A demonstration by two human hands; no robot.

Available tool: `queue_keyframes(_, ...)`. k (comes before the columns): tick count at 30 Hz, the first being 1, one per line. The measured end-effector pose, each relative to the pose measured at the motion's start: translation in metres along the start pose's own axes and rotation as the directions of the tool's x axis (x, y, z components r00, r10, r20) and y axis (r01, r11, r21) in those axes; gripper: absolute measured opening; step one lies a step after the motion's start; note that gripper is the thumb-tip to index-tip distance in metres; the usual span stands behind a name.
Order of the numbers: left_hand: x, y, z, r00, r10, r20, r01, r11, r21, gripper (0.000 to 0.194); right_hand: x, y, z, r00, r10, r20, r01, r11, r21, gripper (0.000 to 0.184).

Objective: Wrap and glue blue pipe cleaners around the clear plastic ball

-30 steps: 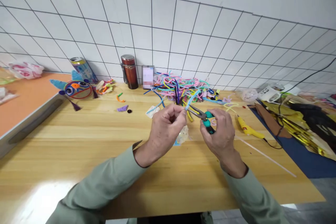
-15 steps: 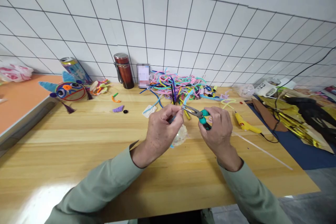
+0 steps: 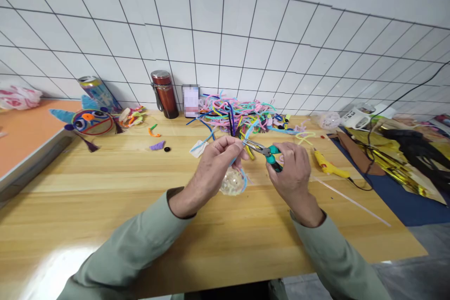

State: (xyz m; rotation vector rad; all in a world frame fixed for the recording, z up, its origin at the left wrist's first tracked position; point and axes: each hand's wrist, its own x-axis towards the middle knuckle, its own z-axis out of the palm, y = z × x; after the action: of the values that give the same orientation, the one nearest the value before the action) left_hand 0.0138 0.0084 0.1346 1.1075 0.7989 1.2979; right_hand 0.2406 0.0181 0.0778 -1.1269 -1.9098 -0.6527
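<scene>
My right hand (image 3: 291,168) is wrapped around the teal-and-black handles of long-nose pliers (image 3: 269,152). Their jaws reach left to the fingertips of my left hand (image 3: 221,161). Those fingers are pinched on a light blue pipe cleaner (image 3: 251,127), part of which bends up beyond the jaws. Just below my left hand is a clear round ball (image 3: 231,183) with small pale bits in it and a light blue strand along its right side. My fingers hide where the strand and ball meet, and whether the jaws grip the strand I cannot tell.
Against the tiled wall lies a heap of coloured pipe cleaners (image 3: 239,112), beside a phone (image 3: 191,101) and a brown flask (image 3: 164,94). A fish-like craft piece (image 3: 93,123) and a can (image 3: 99,93) are at left. A yellow glue gun (image 3: 330,166) with its cord lies right, near a clear stick (image 3: 353,201).
My left hand has turned and its fingers have shifted along the pipe cleaner. More of the ball now shows, a little to the left. The pliers have barely moved.
</scene>
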Motion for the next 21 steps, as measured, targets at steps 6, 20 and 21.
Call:
queue_keyframes(6, -0.0031, 0.0004, 0.0022, 0.999, -0.019, -0.025, 0.018, 0.998, -0.06, 0.025, -0.0012, 0.0014, 0.0037, 0.999, -0.031, -0.044, 0.028, 0.998, -0.055, 0.038)
queue_keyframes(20, -0.0042, -0.0036, 0.0051, 1.0, -0.024, 0.003, 0.024, 1.0, -0.019, 0.023, -0.0036, 0.0036, 0.0065, 0.997, 0.074, 0.026, -0.076, 0.995, 0.071, 0.021)
queue_keyframes(21, -0.0042, -0.0043, 0.0049, 0.999, -0.036, 0.022, 0.037, 0.999, -0.038, 0.024, -0.0037, 0.004, 0.0069, 0.996, 0.077, 0.046, -0.082, 0.991, 0.107, 0.021)
